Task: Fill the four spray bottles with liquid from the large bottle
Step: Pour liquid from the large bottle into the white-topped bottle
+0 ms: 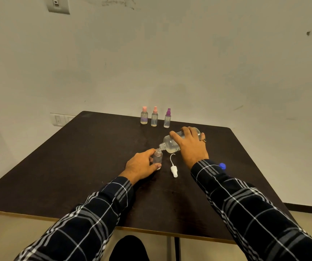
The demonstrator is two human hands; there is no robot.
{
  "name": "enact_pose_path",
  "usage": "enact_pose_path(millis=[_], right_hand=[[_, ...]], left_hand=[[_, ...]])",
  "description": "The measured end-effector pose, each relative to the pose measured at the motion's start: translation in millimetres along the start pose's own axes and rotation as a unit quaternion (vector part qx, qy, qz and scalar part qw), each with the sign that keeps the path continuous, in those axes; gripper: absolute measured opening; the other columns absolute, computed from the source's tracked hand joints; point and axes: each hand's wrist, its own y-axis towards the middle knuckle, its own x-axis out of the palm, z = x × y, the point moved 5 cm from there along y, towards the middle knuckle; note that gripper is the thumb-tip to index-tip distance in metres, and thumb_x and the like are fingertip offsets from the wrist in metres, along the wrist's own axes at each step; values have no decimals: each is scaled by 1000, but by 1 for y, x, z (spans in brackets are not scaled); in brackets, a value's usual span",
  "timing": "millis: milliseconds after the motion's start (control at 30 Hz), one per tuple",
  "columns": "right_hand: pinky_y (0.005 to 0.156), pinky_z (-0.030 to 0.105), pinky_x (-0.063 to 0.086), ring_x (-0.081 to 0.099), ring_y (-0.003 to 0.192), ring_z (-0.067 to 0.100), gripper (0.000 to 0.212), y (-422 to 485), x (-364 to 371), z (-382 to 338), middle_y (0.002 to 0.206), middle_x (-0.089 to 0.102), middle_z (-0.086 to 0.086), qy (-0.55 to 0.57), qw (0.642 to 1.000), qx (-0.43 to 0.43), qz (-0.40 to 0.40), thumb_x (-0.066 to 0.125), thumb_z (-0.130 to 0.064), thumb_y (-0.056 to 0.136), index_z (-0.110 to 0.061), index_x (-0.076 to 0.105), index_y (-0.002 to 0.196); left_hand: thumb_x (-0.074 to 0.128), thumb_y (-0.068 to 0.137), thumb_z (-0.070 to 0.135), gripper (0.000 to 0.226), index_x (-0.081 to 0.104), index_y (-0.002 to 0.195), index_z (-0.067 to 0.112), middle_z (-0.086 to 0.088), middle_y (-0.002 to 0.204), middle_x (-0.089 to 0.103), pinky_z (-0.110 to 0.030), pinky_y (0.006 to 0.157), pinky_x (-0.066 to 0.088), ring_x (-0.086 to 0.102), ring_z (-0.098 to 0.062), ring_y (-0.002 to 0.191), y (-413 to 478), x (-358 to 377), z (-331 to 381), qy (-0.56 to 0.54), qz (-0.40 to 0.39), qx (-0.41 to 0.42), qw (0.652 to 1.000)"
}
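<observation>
My right hand [191, 147] grips the large clear bottle [172, 143], tilted with its neck down to the left over the mouth of a small clear spray bottle [158, 158]. My left hand [141, 164] holds that small bottle upright on the dark table [95, 157]. Its white spray head [174, 169] with a curved tube lies on the table just to the right. Three capped spray bottles stand at the far edge: a pink-capped one [144, 115], another pink-capped one [154, 117], and a purple-capped one [167, 118].
A blue cap [222, 166] lies on the table beside my right sleeve. A pale wall rises behind the table, with switch plates on the left. The table's front edge runs under my forearms.
</observation>
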Motion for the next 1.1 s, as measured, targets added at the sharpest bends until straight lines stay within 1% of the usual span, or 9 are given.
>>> enact_pose_path(millis=[133,267,400,533,633,700,833,967,1100], right_hand=[[112,67,22,17,146,35,79,0,0,0,153,27,12,-2,1000,0,0,73,-17,86,-40,27,146],[112,67,20,16,147,35,80,0,-1,-1,153,26,12,-3,1000,0,-2,74,-18,86,-40,26,146],[111,67,20,17,146,34,78,0,-2,-2,152,27,12,1,1000,-1,4,73,-16,86,-40,29,145],[111,65,22,18,146,34,77,-2,-3,-2,152,28,12,3,1000,-1,6,73,-14,86,-39,29,144],[111,66,20,16,146,34,78,-2,-4,-3,152,26,12,3,1000,-1,1,74,-16,85,-39,28,145],[111,66,20,15,146,34,79,-2,-4,-3,152,26,11,3,1000,-2,1,74,-16,85,-39,28,145],[112,66,18,15,147,35,77,-3,-5,-3,153,25,12,10,1000,0,-5,72,-17,87,-39,28,146],[113,67,20,16,146,34,73,-6,-3,-2,153,27,11,27,999,16,-17,68,-15,89,-38,28,146],[113,65,21,15,146,34,75,-7,-5,-3,153,26,11,22,1000,10,-10,68,-13,89,-38,27,146]], left_hand=[[68,91,47,54,46,139,38,9,114,67,-40,90,54,63,-15,107,1,0,-1,1,-2,-6,1000],[68,91,46,54,46,139,38,8,116,67,-38,89,53,63,-15,108,0,0,0,1,-3,-6,1000],[68,91,47,50,48,137,39,10,113,68,-39,87,53,64,-14,105,-1,0,-1,0,6,0,1000],[68,91,47,48,49,134,39,15,102,65,-36,83,52,61,-8,95,0,1,-2,-1,7,4,1000],[68,90,48,44,51,130,41,19,97,63,-40,85,55,63,-10,96,0,1,-2,-3,5,5,1000],[68,90,49,45,50,130,41,19,97,62,-42,87,56,63,-11,95,0,1,-2,-2,2,5,1000],[68,90,48,47,49,133,40,18,98,62,-41,87,55,63,-11,97,0,1,-1,-2,0,4,1000],[68,90,49,46,50,131,40,17,100,64,-42,87,55,64,-12,98,0,1,-2,-2,1,1,1000],[68,90,49,48,49,133,41,16,103,66,-41,88,55,65,-12,99,-1,1,-3,-2,3,-1,1000]])
